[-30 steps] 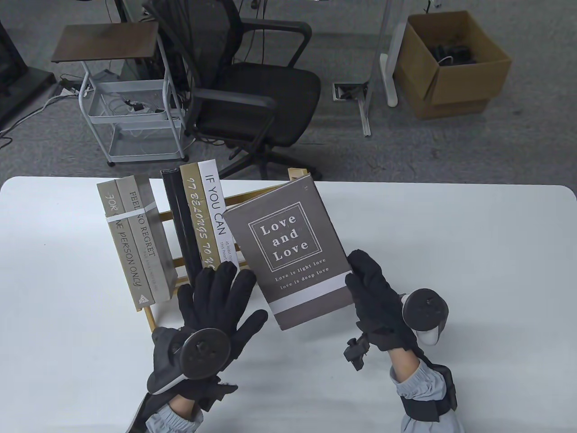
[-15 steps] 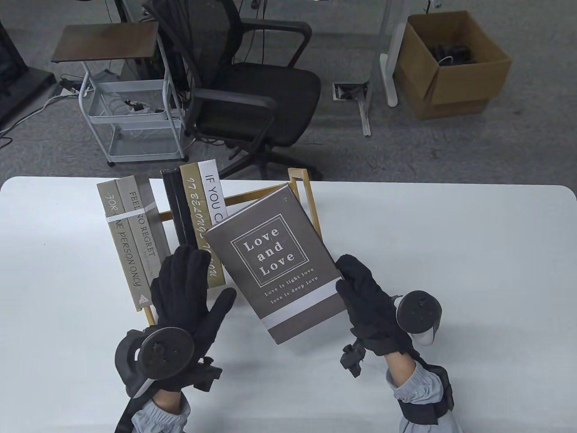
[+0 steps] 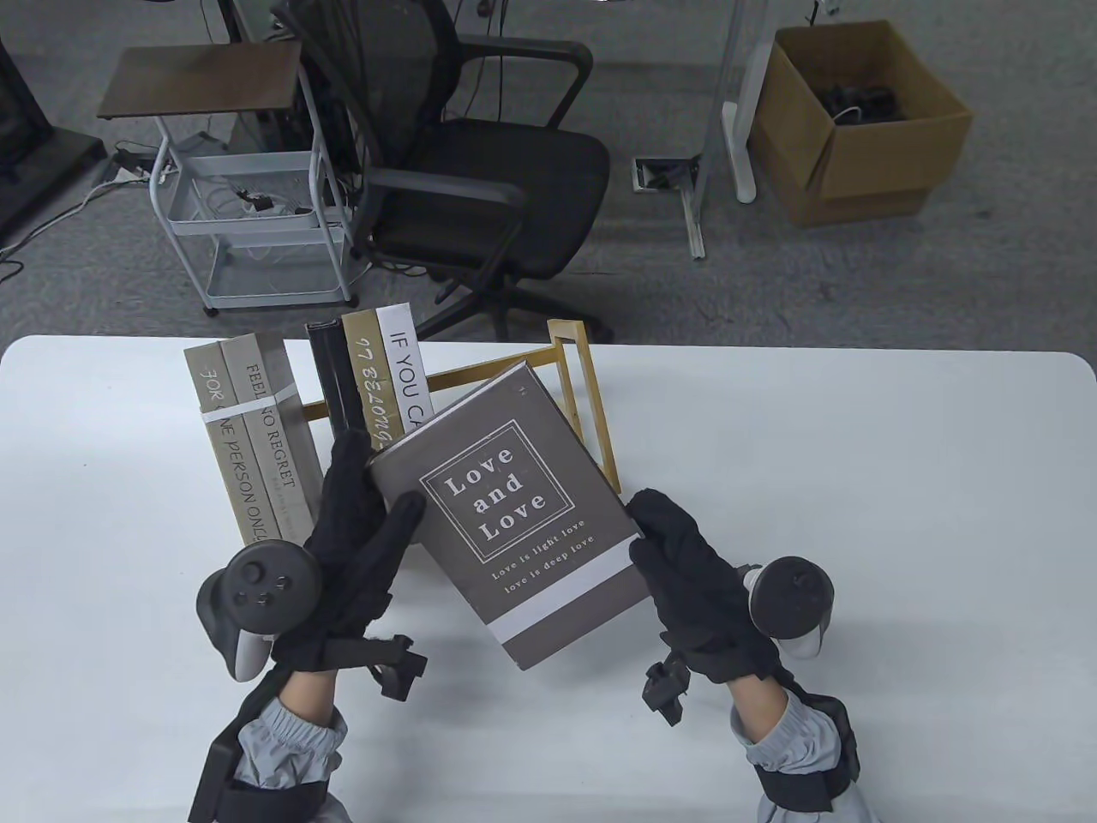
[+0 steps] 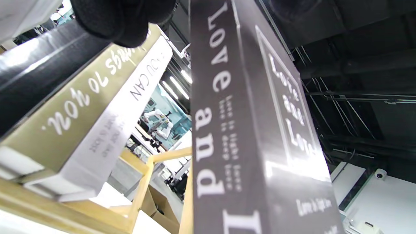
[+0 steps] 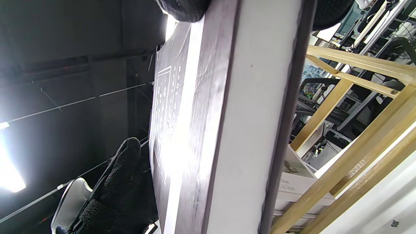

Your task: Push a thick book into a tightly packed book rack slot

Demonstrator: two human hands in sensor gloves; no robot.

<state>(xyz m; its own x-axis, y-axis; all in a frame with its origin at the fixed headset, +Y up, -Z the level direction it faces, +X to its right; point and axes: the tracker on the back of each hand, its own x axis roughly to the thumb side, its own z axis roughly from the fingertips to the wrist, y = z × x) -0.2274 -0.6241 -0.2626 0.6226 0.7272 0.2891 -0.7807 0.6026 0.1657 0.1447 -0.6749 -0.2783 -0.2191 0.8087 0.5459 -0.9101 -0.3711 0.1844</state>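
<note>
"Love and Love" book (image 3: 510,514) held between left grip (image 3: 347,536) and right grip (image 3: 694,583).

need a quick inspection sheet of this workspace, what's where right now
surface: white table.
job's things: Love and Love book tilted in front of the wooden rack; five books stand in the rack, a gap between the second and third.
clutter: nothing seen.
grippers: left hand at the book's left edge, right hand gripping its right edge.
cables: on the floor by the cart.
surroundings: office chair, cardboard box.
</note>
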